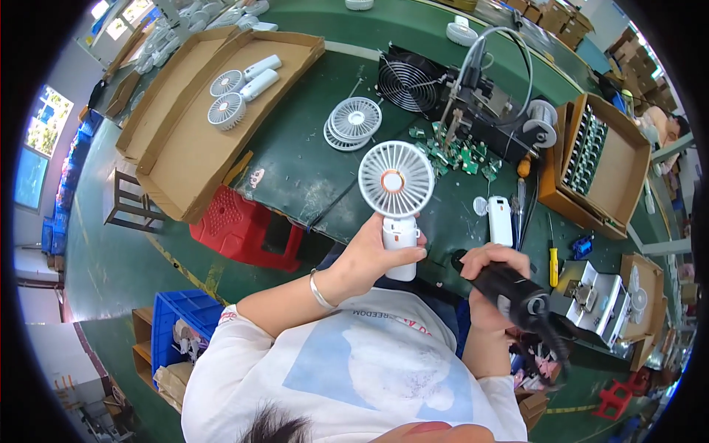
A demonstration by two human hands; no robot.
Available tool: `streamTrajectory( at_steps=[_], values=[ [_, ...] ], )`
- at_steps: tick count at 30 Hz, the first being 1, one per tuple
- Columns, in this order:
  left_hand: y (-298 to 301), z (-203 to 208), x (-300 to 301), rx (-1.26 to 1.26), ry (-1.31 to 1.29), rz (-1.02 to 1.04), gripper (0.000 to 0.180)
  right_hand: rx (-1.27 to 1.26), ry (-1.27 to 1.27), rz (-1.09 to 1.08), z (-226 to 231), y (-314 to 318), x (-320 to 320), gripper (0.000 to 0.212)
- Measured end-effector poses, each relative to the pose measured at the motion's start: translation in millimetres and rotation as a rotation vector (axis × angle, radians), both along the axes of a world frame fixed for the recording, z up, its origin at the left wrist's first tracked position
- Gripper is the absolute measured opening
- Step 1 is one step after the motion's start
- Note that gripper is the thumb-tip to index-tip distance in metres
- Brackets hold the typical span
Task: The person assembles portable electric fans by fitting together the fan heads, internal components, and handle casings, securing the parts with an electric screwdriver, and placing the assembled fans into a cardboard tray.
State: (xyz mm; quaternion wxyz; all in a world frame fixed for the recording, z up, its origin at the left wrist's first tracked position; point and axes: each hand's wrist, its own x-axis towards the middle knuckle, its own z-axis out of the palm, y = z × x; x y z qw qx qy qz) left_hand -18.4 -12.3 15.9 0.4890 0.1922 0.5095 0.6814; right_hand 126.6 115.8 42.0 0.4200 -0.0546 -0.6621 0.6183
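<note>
My left fingers [368,258] wrap the handle of a white handheld fan [393,181], which I hold off the surface [295,170], above its near edge. My right fingers [504,257] curl around a black corded tool [515,294], near a white casing [500,223].

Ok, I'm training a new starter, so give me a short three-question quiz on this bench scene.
1. What does the left hand hold?
2. True or false: the black tool is in the right hand.
3. How many small fans lie in the large cardboard tray at the left: a) one, b) two, c) five?

Key: 1. A white handheld fan; 2. True; 3. b.
</note>
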Motion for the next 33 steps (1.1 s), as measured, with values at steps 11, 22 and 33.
streamTrajectory(
  at_steps=[11,22,33],
  values=[
    [5,-24,31,0.129,-0.389,-0.167,0.036,0.109,0.495,0.234,40,-14,12,0.028],
    [2,-26,35,0.107,-0.260,-0.312,0.037,0.068,0.466,0.140,34,-27,8,0.036],
    [-2,-24,41,0.025,0.032,-0.290,0.026,0.128,0.440,0.229,31,-23,17,0.023]
  ],
)
